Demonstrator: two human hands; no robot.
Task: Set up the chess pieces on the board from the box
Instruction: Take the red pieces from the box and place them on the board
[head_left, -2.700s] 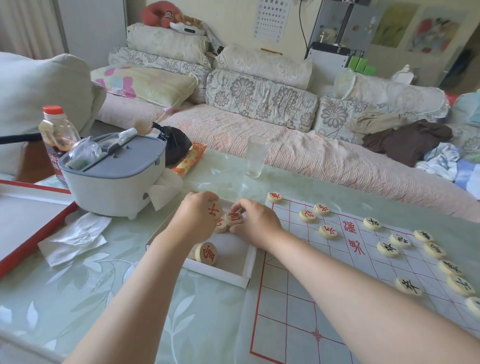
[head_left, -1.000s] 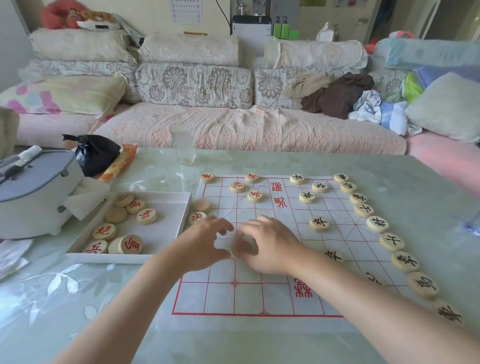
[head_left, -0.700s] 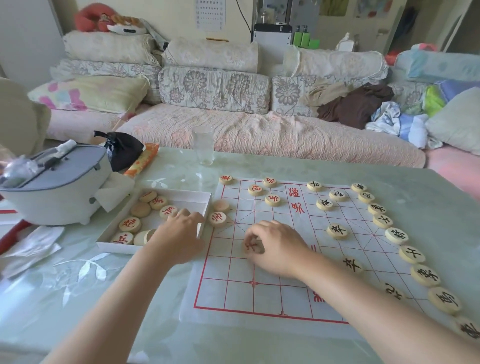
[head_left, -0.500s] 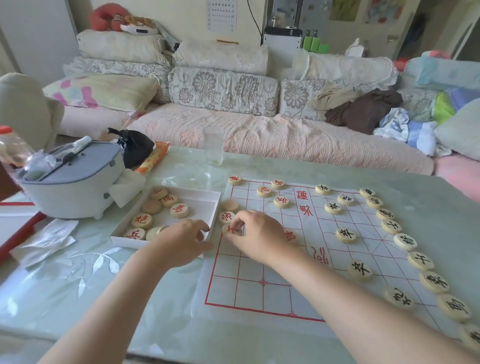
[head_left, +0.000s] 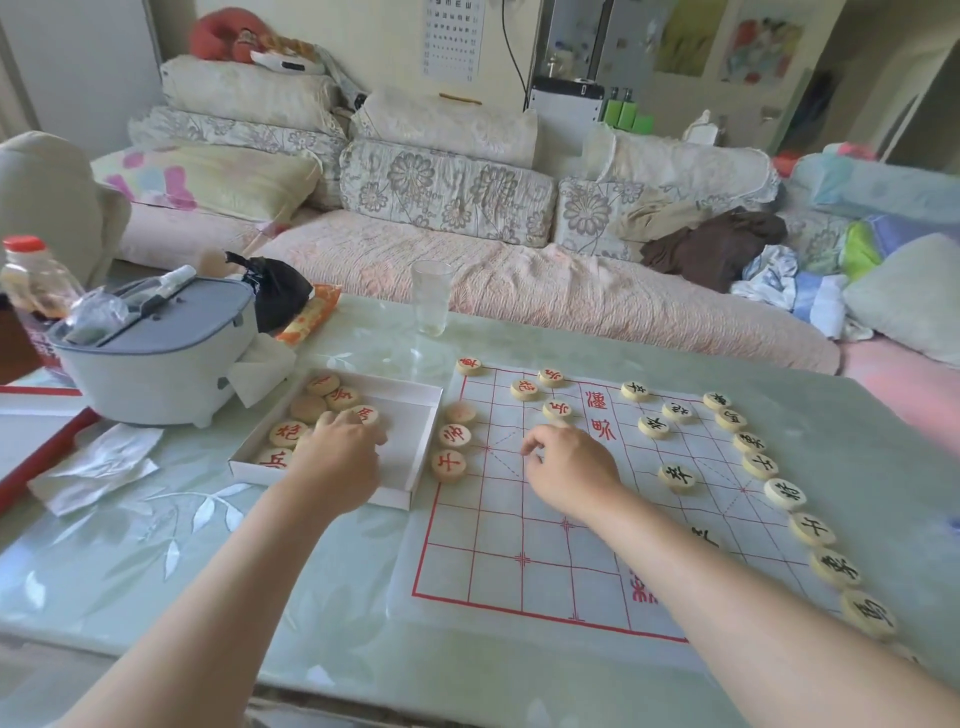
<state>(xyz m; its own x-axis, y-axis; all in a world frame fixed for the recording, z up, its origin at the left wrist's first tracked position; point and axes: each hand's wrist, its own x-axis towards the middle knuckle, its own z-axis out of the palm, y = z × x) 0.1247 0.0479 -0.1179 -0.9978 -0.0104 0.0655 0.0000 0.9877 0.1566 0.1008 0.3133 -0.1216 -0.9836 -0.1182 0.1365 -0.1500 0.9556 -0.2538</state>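
From the head camera, the left hand (head_left: 340, 457) reaches into the white box (head_left: 415, 467), fingers curled down over the loose red pieces (head_left: 284, 434); whether it grips one I cannot tell. The right hand (head_left: 569, 470) hovers over the board (head_left: 519, 571), fingers loosely bent, apparently empty. The black pieces (head_left: 784, 494) line the right edge, seemingly finished. On the left edge only a few red ones (head_left: 448, 464) stand, so about half of red's side remains in the box.

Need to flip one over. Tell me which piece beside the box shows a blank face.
The farthest piece in that column of three; the two pieces nearer you show red characters.
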